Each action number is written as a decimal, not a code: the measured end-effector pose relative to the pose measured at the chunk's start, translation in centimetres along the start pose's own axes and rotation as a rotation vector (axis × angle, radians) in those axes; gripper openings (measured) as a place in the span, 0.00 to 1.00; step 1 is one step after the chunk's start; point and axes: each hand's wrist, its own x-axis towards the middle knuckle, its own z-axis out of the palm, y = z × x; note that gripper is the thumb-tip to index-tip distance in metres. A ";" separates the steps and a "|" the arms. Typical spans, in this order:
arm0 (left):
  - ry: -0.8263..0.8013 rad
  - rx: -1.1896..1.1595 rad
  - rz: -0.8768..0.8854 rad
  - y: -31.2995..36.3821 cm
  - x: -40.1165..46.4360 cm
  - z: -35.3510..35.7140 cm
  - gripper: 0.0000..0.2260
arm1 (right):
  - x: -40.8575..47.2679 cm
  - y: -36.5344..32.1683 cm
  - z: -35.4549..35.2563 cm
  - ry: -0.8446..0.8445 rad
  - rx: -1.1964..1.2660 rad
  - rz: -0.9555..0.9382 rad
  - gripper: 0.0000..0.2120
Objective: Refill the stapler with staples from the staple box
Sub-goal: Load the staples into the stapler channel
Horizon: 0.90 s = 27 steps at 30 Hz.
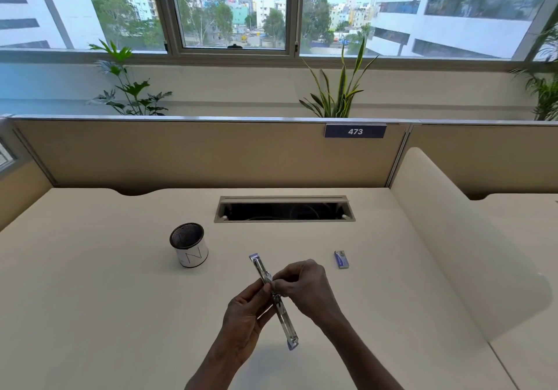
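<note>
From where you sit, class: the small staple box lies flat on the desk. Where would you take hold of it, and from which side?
Pinch the staple box across its two long sides, coming down from above. It lies flat on the desk, narrow and longer than wide, with bare desk around it. It sits to the right of the right hand, so that hand is probably nearer, though it would first have to let go of the stapler.

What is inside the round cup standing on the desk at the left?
The mesh pen cup shows only its dark inner wall near the rim; no pens stick out. Its bottom is hidden by the near wall, so whether anything small lies there cannot be told.
</note>
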 end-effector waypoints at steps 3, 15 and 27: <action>0.001 0.008 -0.001 0.0 0.0 0.0 0.13 | -0.1 -0.3 0.0 0.004 -0.020 -0.009 0.03; -0.033 -0.078 -0.042 -0.4 -0.1 0.1 0.13 | -0.6 -0.8 1.0 0.047 -0.212 -0.073 0.06; -0.015 -0.069 -0.078 -1.0 -0.1 -0.3 0.15 | -0.4 -0.5 1.3 -0.027 -0.270 0.015 0.10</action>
